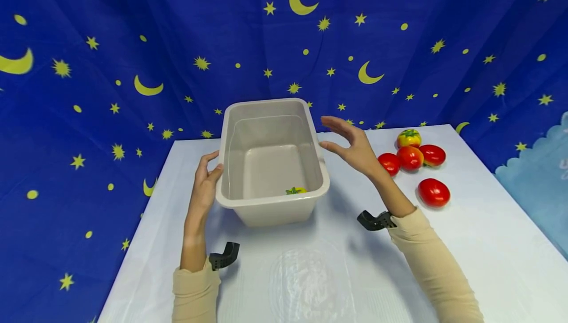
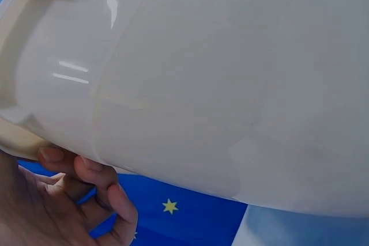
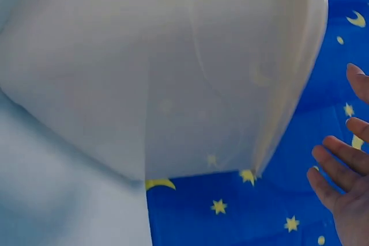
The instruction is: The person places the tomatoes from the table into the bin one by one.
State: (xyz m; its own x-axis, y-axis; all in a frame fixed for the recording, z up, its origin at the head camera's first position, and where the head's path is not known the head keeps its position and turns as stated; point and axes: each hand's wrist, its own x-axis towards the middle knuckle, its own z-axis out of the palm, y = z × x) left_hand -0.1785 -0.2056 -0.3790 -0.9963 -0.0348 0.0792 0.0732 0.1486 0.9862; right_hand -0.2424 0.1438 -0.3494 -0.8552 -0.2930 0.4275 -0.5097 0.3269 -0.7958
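A light grey plastic tub [image 1: 270, 203] stands at the middle of the table, its open top turned toward me. Inside it, a yellow fruit with a green leafy top [image 1: 296, 191] shows partly above the near wall, which hides the rest. My left hand [image 1: 205, 187] grips the tub's left rim, thumb on top; in the left wrist view its fingertips [image 2: 89, 164] curl beneath the rim. Beside the right rim, my right hand [image 1: 352, 148] has its fingers extended and thumb spread, holding nothing. The right wrist view shows a gap between that hand [image 3: 346, 182] and the tub.
Right of my right hand lie several red tomatoes, one of them [image 1: 434, 193] nearer me, and a yellow-and-red one with a green top [image 1: 408, 138]. The white table [image 1: 248, 283] ends against a blue curtain [image 1: 248, 27] with yellow moons and stars.
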